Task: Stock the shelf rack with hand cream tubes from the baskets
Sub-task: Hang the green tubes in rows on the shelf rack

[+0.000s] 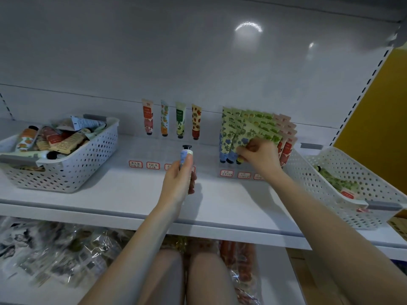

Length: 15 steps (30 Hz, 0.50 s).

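My left hand grips a blue-and-white hand cream tube, black cap pointing up, above the middle of the white shelf. My right hand pinches a green floral tube at the front of a clear rack packed with several rows of tubes. A second rack to the left holds four upright tubes at its back. The left basket is piled with mixed tubes. The right basket holds a few tubes.
Red-bordered price labels line the rack fronts. The shelf's back panel rises behind. Below the shelf lie bagged goods. A yellow wall stands at the right. My knees show at the bottom.
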{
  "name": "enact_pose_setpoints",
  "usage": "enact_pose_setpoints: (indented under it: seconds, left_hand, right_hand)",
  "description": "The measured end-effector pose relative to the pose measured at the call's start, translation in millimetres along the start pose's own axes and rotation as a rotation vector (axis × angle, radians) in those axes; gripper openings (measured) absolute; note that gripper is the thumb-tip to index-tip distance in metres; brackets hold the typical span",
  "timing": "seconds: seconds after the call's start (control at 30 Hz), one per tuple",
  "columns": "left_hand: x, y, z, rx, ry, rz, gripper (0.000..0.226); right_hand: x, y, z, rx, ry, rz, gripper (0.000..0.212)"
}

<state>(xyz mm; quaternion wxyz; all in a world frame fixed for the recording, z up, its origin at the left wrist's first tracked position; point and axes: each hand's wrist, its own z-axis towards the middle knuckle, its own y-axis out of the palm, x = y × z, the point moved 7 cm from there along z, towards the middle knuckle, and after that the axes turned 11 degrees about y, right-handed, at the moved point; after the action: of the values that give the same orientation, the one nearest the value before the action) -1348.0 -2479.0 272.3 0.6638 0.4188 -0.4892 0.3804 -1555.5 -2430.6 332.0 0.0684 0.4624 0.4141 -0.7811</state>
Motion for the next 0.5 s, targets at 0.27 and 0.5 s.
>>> enact_pose_setpoints:
  seconds: [0.27, 0.5]
  left_hand:
    - [-6.6, -3.5, -2.3, 0.005, -0.093, -0.157, 0.037]
    - [-13.3, -1.6, -0.5, 0.009, -0.113, -0.146, 0.034]
  right_hand:
    - [5.1, 46.4, 17.6, -0.046, 0.021, -0.112, 0.045]
    - [11.0, 56.0, 22.1, -0.044, 0.028, -0.238, 0.042]
